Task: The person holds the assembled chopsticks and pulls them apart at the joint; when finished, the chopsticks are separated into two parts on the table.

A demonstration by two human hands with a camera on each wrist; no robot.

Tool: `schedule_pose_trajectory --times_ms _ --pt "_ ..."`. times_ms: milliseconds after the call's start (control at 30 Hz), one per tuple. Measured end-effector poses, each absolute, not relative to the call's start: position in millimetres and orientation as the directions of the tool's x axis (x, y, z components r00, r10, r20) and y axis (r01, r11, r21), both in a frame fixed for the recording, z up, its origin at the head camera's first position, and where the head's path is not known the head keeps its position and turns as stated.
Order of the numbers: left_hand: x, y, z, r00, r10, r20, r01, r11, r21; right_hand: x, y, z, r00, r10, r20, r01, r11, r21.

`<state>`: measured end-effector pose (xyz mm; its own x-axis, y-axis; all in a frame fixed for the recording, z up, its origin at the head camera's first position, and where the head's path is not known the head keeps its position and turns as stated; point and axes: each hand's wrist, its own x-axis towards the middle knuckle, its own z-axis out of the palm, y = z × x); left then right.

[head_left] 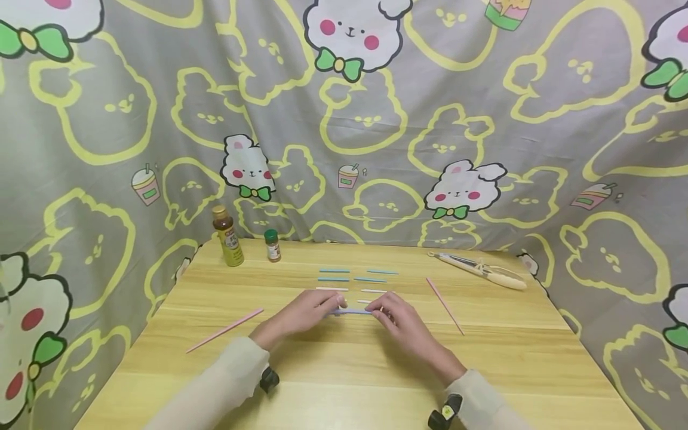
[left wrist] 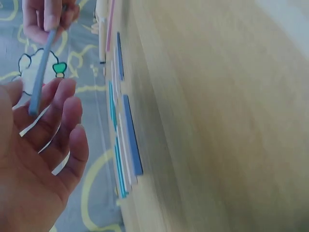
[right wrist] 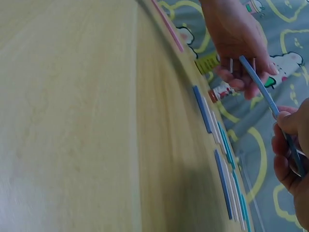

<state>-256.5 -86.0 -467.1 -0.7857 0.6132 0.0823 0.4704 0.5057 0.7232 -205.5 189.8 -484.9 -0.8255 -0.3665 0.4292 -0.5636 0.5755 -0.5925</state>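
On my feed the R hand (head_left: 400, 322) had the blue stick (right wrist: 263, 89) pinched partway along, held up off the table (head_left: 349, 388), long axis running crosswise btwn the hands. Its free end pointed at the L hand (head_left: 309, 307), fingers loose & not gripping; couldn't tell if they touched it. R hand was nearer. Short sticks (head_left: 334, 279) lay beyond, approx. parallel.

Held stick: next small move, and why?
Probably close the left hand lightly on the free end of the held stick: only the right hand seems to pinch it, raised off the table, and the left wrist view shows that end unpinched at the open left hand.
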Motion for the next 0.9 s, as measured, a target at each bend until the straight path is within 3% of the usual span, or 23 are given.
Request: schedule_pose_trajectory --times_ms 233,633,900 --pt "-240.7 -81.1 -471.0 -0.726 0.683 0.079 0.533 0.487 0.692 -201.2 175.8 -484.4 -0.778 -0.413 0.474 -0.627 0.553 -0.548" --pt "-227.0 -83.7 -472.2 -0.770 0.623 0.138 0.531 0.506 0.679 -196.3 171.1 -486.4 -0.829 -0.379 0.411 -0.559 0.591 -0.582" --pt "-223.1 -84.0 -476.2 -0.769 0.622 0.147 0.554 0.533 0.640 -194.3 171.2 -490.0 -0.834 -0.363 0.416 -0.550 0.605 -0.575"
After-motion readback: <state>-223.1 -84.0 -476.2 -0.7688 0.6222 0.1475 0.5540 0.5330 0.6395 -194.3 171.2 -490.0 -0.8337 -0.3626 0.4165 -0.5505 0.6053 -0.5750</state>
